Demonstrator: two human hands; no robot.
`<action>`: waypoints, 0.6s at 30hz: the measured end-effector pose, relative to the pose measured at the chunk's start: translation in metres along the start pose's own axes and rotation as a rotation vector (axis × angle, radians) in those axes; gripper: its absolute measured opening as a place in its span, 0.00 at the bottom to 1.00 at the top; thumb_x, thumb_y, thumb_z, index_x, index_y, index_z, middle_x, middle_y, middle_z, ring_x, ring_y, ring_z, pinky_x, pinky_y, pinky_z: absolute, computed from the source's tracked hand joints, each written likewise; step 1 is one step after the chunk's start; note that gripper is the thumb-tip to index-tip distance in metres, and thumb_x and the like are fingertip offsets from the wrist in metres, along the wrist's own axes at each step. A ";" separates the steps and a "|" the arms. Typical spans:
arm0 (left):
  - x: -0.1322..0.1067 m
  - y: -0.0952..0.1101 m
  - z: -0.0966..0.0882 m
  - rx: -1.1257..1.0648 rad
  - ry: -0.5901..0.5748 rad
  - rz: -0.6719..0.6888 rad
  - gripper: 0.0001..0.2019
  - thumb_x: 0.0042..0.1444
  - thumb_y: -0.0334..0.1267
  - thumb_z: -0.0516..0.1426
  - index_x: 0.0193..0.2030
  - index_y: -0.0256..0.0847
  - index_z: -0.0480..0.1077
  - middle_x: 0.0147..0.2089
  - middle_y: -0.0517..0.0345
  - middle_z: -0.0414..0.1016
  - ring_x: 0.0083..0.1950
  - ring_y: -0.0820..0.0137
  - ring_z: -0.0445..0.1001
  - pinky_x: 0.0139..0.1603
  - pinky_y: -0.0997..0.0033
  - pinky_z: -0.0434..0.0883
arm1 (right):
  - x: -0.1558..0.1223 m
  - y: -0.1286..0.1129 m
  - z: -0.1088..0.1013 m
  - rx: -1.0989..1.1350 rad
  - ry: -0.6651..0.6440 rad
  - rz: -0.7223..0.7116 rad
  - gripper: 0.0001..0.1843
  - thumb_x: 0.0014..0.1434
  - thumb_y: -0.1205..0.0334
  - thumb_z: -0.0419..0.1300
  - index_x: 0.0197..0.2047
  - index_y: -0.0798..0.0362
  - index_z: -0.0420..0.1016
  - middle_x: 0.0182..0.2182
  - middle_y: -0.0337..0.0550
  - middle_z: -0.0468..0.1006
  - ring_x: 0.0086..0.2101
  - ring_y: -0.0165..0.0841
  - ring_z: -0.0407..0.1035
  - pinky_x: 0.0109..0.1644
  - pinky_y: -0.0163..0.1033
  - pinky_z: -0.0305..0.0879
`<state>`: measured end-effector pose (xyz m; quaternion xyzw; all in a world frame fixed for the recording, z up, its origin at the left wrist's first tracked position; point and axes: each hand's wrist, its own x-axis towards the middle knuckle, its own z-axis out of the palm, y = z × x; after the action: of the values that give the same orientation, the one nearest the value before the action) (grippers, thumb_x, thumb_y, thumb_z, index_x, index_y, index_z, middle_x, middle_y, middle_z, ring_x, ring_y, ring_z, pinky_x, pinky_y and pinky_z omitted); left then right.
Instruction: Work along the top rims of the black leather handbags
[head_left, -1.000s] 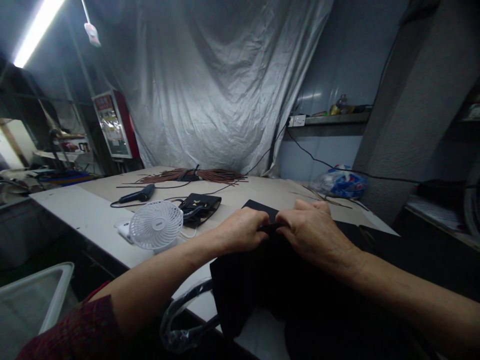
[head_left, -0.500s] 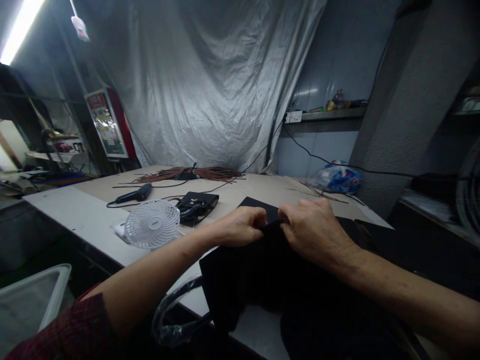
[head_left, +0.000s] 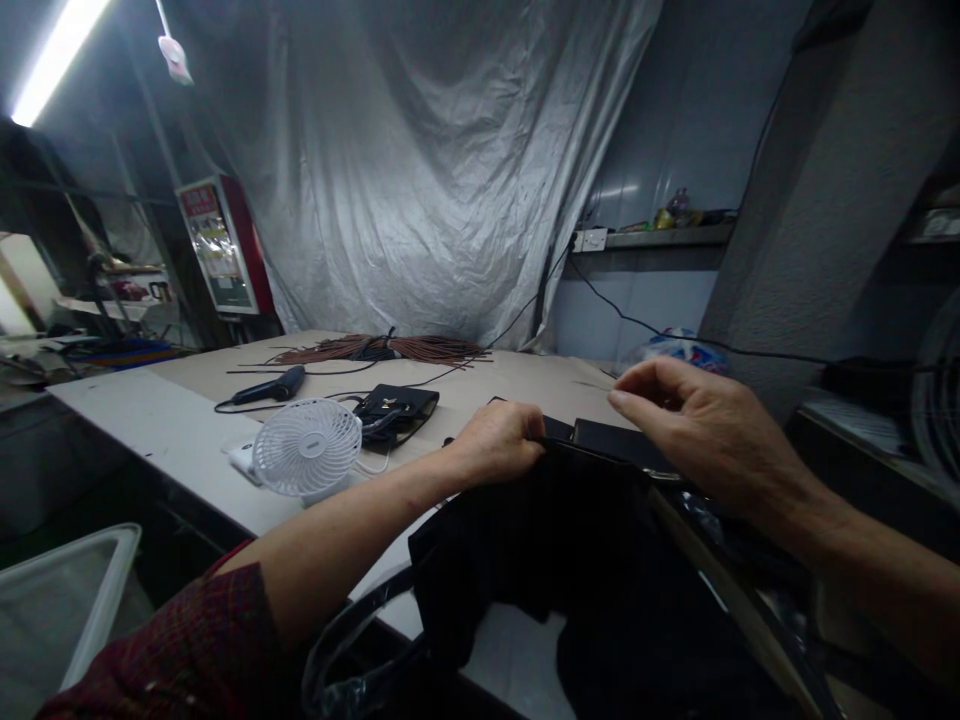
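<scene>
A black bag (head_left: 600, 540) with its mouth open toward me fills the lower middle. Its handle, wrapped in clear plastic (head_left: 352, 690), hangs out at the left. My left hand (head_left: 502, 440) is closed on the bag's upper edge, fingers curled over it. Above the bag's right side, my right hand (head_left: 690, 420) is off the edge, with its thumb and forefinger curved toward each other and no object visible between them. Black flat pieces (head_left: 611, 438) lie just behind the bag. The bag's inside is mostly too dark to make out.
On the table (head_left: 187, 410) stand a white fan (head_left: 307, 447) and a small black handbag (head_left: 397, 405). Farther back lie a dark handheld tool (head_left: 270, 387) with a cord and a bundle of brown cords (head_left: 420, 346). A white bin (head_left: 105, 600) is at lower left.
My right hand has let go of the bag's upper edge and moved up and to the right. My left hand still grips the edge. More of the bag's right side now shows.
</scene>
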<state>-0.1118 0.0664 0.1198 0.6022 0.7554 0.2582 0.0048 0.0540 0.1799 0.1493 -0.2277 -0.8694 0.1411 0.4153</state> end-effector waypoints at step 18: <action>-0.021 -0.051 -0.029 0.344 0.083 -0.314 0.05 0.48 0.35 0.52 0.32 0.40 0.68 0.29 0.54 0.71 0.33 0.63 0.70 0.32 0.68 0.64 | -0.049 0.019 -0.033 0.112 0.039 0.261 0.17 0.49 0.43 0.58 0.35 0.46 0.75 0.29 0.42 0.79 0.27 0.39 0.72 0.30 0.43 0.64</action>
<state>-0.1620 0.0290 0.1184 0.4580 0.8723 0.1464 -0.0888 0.1127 0.1733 0.1293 -0.3182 -0.8149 0.2377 0.4221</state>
